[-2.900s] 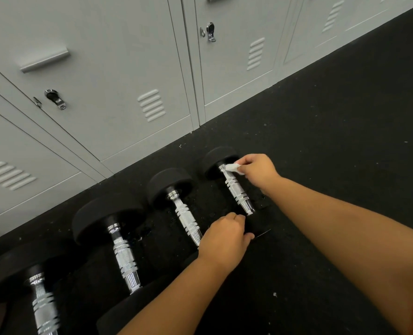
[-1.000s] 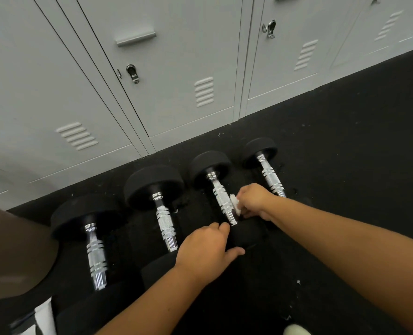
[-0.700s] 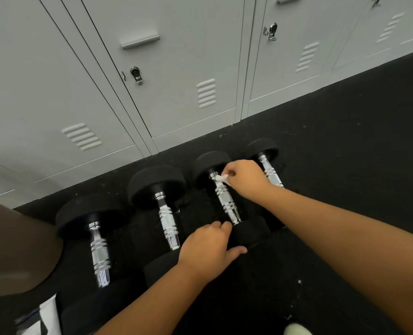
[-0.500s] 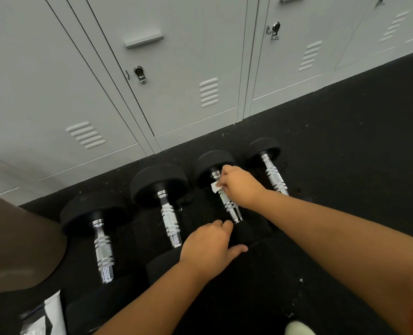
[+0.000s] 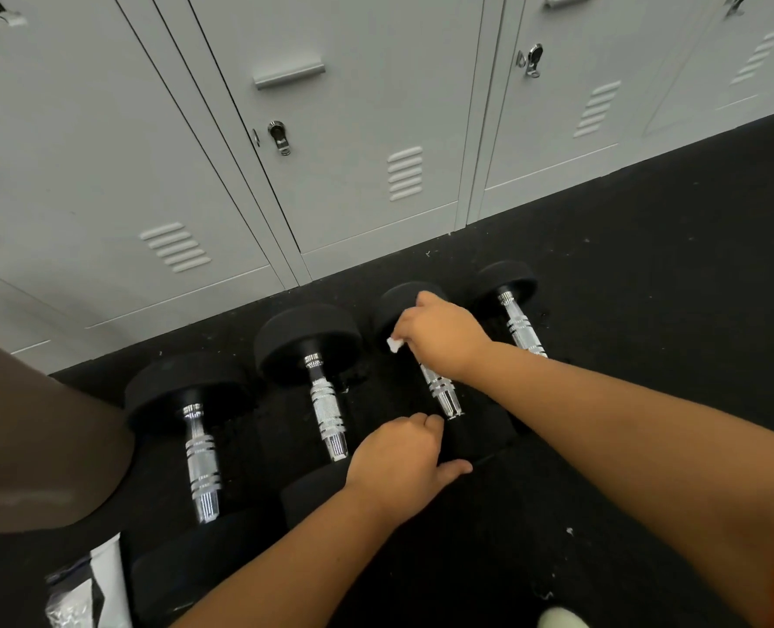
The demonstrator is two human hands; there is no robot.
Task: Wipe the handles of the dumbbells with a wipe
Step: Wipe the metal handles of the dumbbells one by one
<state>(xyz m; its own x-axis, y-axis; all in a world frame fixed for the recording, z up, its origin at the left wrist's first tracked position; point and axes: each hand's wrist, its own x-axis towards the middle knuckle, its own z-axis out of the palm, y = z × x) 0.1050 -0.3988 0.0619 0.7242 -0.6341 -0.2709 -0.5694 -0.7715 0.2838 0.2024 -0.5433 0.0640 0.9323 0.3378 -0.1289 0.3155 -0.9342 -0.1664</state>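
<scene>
Several black dumbbells with chrome handles lie side by side on the dark floor. My right hand (image 5: 444,333) is closed on a small white wipe (image 5: 393,344) and presses it on the far end of the third dumbbell's handle (image 5: 441,391), next to its far head (image 5: 398,301). My left hand (image 5: 403,460) rests on that dumbbell's near head (image 5: 480,435), fingers curled over it. The handles of the first dumbbell (image 5: 201,464), the second (image 5: 328,412) and the fourth (image 5: 522,328) are bare.
Grey metal lockers (image 5: 330,151) stand right behind the dumbbells. A brown trouser leg (image 5: 27,437) fills the left edge. A white and black packet (image 5: 90,591) lies at the bottom left. A pale shoe tip (image 5: 561,618) shows at the bottom edge.
My right hand slid the wipe up the third dumbbell's handle from its near end to its far end. My left hand stayed on the near head.
</scene>
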